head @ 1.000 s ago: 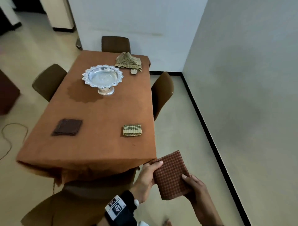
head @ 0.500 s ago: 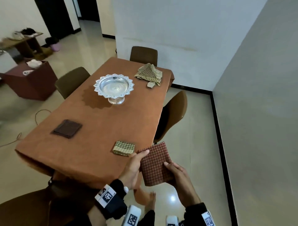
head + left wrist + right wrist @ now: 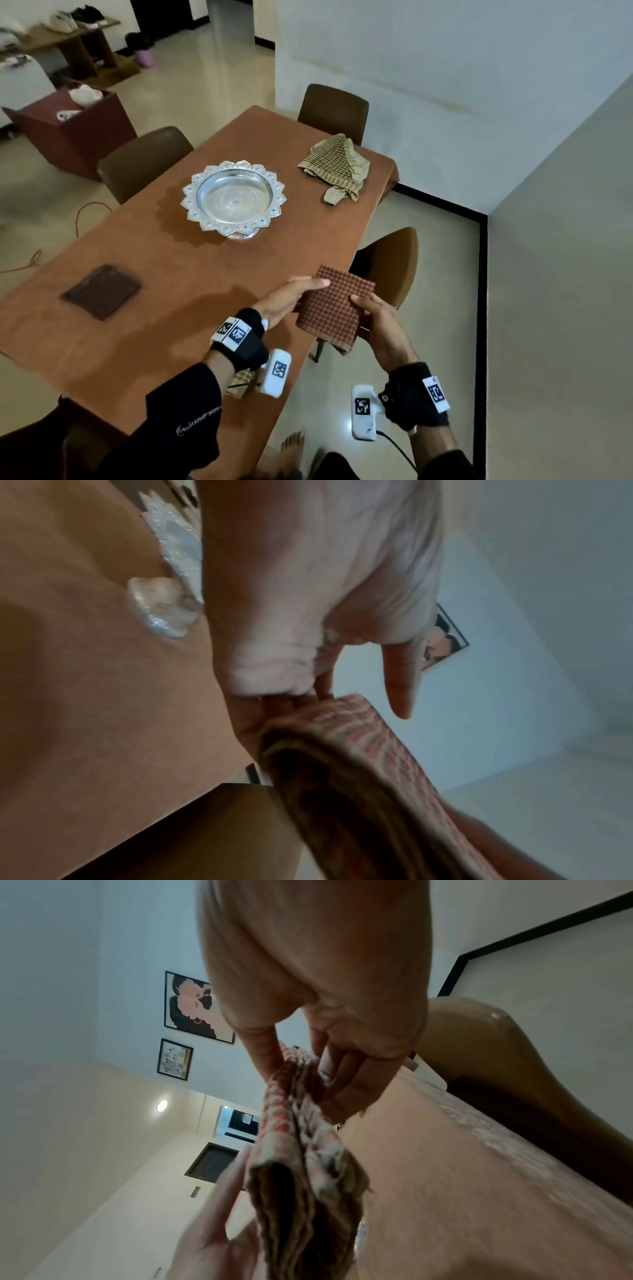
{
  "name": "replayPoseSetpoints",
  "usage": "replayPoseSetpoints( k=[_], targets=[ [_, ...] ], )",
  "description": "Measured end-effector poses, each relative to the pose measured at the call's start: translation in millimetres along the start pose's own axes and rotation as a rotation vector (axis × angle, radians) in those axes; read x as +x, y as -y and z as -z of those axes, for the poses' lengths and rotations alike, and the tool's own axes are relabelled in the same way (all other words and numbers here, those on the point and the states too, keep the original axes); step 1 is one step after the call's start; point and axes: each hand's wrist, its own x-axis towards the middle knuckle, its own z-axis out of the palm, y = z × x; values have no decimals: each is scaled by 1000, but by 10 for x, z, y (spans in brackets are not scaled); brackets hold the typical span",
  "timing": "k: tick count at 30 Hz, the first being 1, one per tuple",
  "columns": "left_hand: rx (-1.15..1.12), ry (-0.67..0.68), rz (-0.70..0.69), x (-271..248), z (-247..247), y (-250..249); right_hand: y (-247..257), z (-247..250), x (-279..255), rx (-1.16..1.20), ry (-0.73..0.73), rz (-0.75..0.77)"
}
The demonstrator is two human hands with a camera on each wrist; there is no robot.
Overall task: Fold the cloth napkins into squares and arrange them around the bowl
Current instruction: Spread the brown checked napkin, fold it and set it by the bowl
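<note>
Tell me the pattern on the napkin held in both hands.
The folded napkin has a small red-and-brown check, clearest in the head view.

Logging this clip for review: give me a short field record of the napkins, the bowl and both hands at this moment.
held napkin: red checked napkin, folded, over the table's right edge
left hand: grip on its left side
right hand: pinches its right side
bowl: silver bowl, mid-table
placed napkins: dark brown napkin, folded, lying flat at left
unfolded: striped napkin, crumpled at far end
surface: table, brown cloth
</note>
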Motion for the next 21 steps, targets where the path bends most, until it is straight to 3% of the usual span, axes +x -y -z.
replayPoseSetpoints(
  k=[4, 9, 11, 15, 21],
  targets=[
    [-183, -116, 68, 330, 314, 291, 98, 74, 801, 24, -34, -94],
    [-246, -596, 54, 943, 514, 345, 59, 53, 1701, 8, -55, -240],
    [-194, -717, 48, 1199, 637, 344, 65, -23, 2040, -4, -76, -266],
    [-110, -757, 76, 1828, 944, 367, 152, -134, 2945, -120, -98, -255],
    [-179, -839, 147, 2541, 1375, 483, 106, -258, 4113, -309, -131, -248]
  ],
)
